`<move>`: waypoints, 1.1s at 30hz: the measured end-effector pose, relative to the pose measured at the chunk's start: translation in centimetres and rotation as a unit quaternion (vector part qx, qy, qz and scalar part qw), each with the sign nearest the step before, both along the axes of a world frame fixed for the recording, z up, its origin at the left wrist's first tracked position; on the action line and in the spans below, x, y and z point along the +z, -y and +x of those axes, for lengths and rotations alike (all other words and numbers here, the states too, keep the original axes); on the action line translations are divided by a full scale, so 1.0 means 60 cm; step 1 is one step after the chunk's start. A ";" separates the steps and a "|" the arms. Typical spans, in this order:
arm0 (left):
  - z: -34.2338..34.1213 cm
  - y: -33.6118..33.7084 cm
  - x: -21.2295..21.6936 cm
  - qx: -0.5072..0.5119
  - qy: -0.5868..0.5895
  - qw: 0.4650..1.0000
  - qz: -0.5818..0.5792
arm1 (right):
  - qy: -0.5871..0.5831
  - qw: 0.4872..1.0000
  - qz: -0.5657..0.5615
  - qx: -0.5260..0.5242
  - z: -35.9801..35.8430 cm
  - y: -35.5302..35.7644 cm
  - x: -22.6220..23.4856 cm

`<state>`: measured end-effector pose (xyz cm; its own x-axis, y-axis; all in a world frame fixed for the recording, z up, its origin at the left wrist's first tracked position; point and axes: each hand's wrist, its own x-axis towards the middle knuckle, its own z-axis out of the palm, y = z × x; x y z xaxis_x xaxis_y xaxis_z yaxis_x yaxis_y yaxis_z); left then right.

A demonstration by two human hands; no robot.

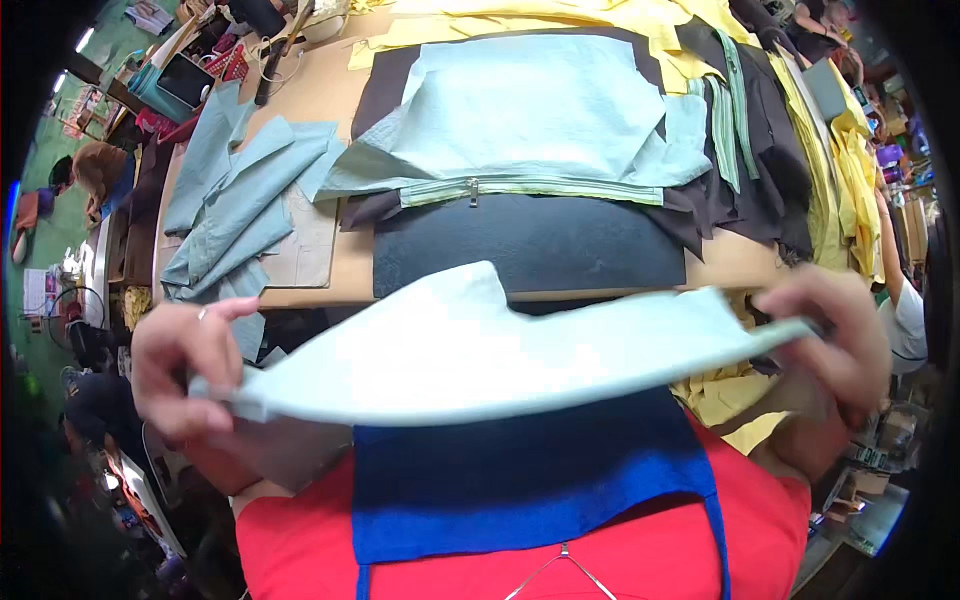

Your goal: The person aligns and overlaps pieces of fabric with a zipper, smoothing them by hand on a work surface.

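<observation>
- Green floor (45, 150) showed beyond the left edge of the tan table (325, 70), and a white sleeve (908, 325) of another person beyond the right.
- Yellow cloth (560, 14) ran along the far edge; dark cloth (775, 185) lay toward the right edge.
- By the far left corner stood a red basket (233, 64).
- Blue-grey pieces (240, 205) lay in a heap near the left edge, partly over a grey board (310, 245).
- Mid-table, a light-blue panel (530, 110) with a zipper (570, 187) lay just behind a black mat (520, 245), which reached the near edge.
- Between that edge and the blue apron (530, 485), a pale cloth piece (500, 350) hung stretched in mid-air.
- Left-hand (185, 365) thumb and fingers were clamped on its left end; the blurred right hand (835, 340) pinched its right end.
</observation>
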<state>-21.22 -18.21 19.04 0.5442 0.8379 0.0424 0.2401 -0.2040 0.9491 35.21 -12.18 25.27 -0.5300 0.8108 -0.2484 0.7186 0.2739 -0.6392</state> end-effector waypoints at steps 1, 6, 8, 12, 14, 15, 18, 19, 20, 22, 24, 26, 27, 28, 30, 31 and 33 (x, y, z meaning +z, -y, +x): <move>-0.006 -0.020 -0.015 0.037 -0.025 0.998 -0.046 | -0.022 0.999 -0.032 0.002 0.006 -0.020 -0.046; 0.103 -0.149 -0.161 0.175 -0.338 0.917 -0.119 | 0.085 0.993 -0.083 -0.022 0.014 -0.138 -0.281; 0.110 -0.161 -0.258 0.180 -0.414 0.881 0.140 | 0.134 0.977 0.164 -0.007 0.011 -0.146 -0.359; 0.150 -0.160 -0.292 0.228 -0.428 0.856 0.177 | 0.076 0.939 0.335 0.002 -0.051 -0.150 -0.388; 0.150 -0.154 -0.304 0.241 -0.404 0.855 0.217 | 0.015 0.934 0.357 -0.013 -0.104 -0.124 -0.410; 0.147 -0.153 -0.309 0.257 -0.390 0.857 0.217 | 0.000 0.932 0.360 -0.028 -0.121 -0.114 -0.425; 0.130 -0.145 -0.318 0.310 -0.370 0.845 0.229 | -0.047 0.964 0.261 -0.002 -0.135 -0.104 -0.440; 0.123 -0.141 -0.318 0.331 -0.378 0.831 0.241 | -0.073 0.973 0.220 -0.018 -0.139 -0.105 -0.441; 0.122 -0.138 -0.314 0.351 -0.384 0.815 0.254 | -0.098 0.978 0.179 -0.035 -0.142 -0.107 -0.441; 0.149 -0.133 -0.318 0.405 -0.417 0.725 0.370 | -0.156 0.967 0.193 -0.056 -0.146 -0.109 -0.455; 0.170 -0.113 -0.323 0.346 -0.396 0.710 0.468 | -0.165 0.966 0.180 -0.089 -0.147 -0.109 -0.458; 0.204 -0.068 -0.337 0.133 -0.337 0.801 0.476 | -0.167 0.966 0.171 -0.101 -0.150 -0.115 -0.457; 0.217 -0.056 -0.354 0.041 -0.314 0.822 0.473 | -0.164 0.967 0.166 -0.098 -0.151 -0.118 -0.460; 0.225 -0.042 -0.365 0.009 -0.322 0.833 0.451 | -0.161 0.969 0.161 -0.094 -0.150 -0.122 -0.460; 0.199 -0.043 -0.392 0.001 -0.344 0.829 0.441 | -0.148 0.972 0.158 -0.094 -0.148 -0.127 -0.461; 0.180 -0.043 -0.402 -0.003 -0.356 0.827 0.435 | -0.143 0.973 0.156 -0.094 -0.147 -0.130 -0.462; 0.158 -0.048 -0.389 0.024 -0.285 0.880 0.380 | -0.176 0.971 0.144 -0.077 -0.144 -0.135 -0.466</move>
<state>-11.74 -15.30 -4.29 0.6237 0.7081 0.3311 0.6586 -0.7042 0.2653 26.57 -4.11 -2.66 -0.4082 0.8960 0.1748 0.5154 0.3842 -0.7660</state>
